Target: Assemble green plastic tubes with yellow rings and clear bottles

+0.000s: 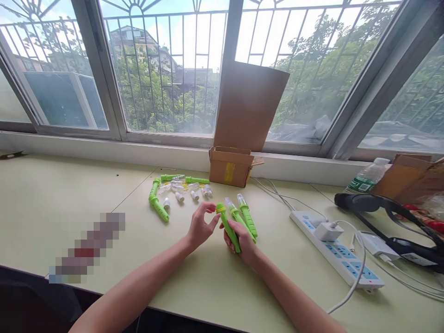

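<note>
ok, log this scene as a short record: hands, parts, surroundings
left hand: thumb and fingers apart, by the green tube's top; contact unclear
right hand: gripping the green tube
tube top: yellow ring
right of it: two green tubes with clear tops
behind: loose green tubes, small white parts, cardboard box
far right: power strip

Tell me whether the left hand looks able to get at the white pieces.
Probably yes: the left hand, fingers curved beside the green tube in the right hand, appears to grip nothing, and nothing visible blocks it from the nearest white pieces on the table just beyond.
</note>
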`<state>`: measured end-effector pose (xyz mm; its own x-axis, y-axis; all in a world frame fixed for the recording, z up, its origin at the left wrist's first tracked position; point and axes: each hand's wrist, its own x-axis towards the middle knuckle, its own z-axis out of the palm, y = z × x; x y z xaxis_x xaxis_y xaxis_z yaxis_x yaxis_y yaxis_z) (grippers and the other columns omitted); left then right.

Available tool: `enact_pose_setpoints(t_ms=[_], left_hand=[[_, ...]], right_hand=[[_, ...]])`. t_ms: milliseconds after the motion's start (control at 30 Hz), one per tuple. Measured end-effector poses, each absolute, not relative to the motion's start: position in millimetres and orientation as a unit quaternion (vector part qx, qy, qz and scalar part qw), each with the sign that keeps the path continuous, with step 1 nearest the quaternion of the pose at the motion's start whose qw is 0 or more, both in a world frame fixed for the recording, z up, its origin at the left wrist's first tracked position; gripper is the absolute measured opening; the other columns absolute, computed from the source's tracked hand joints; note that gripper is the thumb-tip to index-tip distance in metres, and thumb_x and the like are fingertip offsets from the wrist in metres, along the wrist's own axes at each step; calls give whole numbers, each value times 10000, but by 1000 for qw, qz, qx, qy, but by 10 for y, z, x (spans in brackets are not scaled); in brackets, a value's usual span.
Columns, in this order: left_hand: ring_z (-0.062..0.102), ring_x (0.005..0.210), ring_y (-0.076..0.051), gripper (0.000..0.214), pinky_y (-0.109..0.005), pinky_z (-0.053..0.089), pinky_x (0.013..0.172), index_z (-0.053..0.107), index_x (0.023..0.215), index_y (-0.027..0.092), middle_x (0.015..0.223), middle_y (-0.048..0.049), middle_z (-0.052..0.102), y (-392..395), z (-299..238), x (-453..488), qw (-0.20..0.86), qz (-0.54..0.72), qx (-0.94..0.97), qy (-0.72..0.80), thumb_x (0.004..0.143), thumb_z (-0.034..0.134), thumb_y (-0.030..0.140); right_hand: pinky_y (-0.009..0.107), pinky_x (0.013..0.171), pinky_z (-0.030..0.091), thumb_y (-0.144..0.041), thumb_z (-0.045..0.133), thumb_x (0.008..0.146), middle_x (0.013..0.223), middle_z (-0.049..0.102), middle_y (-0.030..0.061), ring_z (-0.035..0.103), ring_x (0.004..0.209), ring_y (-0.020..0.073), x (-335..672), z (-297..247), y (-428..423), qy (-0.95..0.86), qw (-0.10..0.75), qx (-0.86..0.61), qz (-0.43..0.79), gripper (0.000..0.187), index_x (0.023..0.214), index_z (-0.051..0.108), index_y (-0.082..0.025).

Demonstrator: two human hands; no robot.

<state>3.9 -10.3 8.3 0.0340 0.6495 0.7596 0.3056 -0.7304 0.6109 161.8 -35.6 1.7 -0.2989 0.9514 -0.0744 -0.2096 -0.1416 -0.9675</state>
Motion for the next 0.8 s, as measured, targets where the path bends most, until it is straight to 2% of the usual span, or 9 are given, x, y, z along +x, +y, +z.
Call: enact_pose_setpoints(t_ms=[600,800], left_hand=[[630,840,-175,101,-340,532,767,556,925,202,874,-38,641,-120,47,24,71,597,718,349,845,607,237],[648,723,-146,125,-300,566,655,576,914,196,823,-23,661,-114,48,39,98,608,701,359,833,629,275]], right_hand=[[184,291,241,-553,479,821,424,480,-50,332,291,73,1588,43,-375,-492,448,-398,632,388,878,555,-176],[180,287,235,-536,469,837,428,476,-54,332,290,72,1585,61,-402,-504,445,-403,620,386,882,563,-164]])
